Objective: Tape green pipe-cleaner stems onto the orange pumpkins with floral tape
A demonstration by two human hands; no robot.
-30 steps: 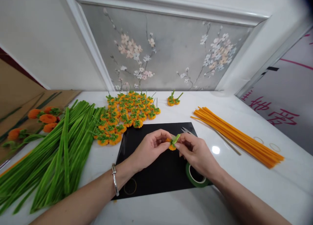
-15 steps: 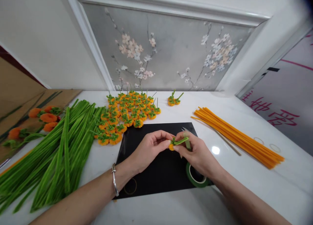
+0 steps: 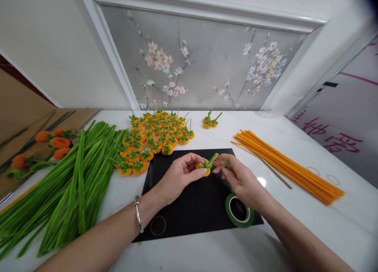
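Observation:
Over the black mat (image 3: 189, 209), my left hand (image 3: 180, 177) pinches a small orange flower (image 3: 206, 168) with green leaves and a green stem pointing up to the right. Just right of that flower, my right hand (image 3: 236, 177) has its fingers curled and blurred near the stem tip; whether it holds anything is unclear. A roll of green tape (image 3: 251, 217) lies on the mat beneath my right wrist.
Many orange flowers (image 3: 138, 167) cluster behind the mat at left, two more (image 3: 207, 123) farther back. Green fuzzy stems (image 3: 79, 177) spread on the left, orange ones (image 3: 289, 165) on the right. Orange blooms (image 3: 60, 143) lie far left.
My right hand has drawn slightly away from the flower. The flower's stem now points more upward, and the scissors tip seen beside my right hand is out of sight.

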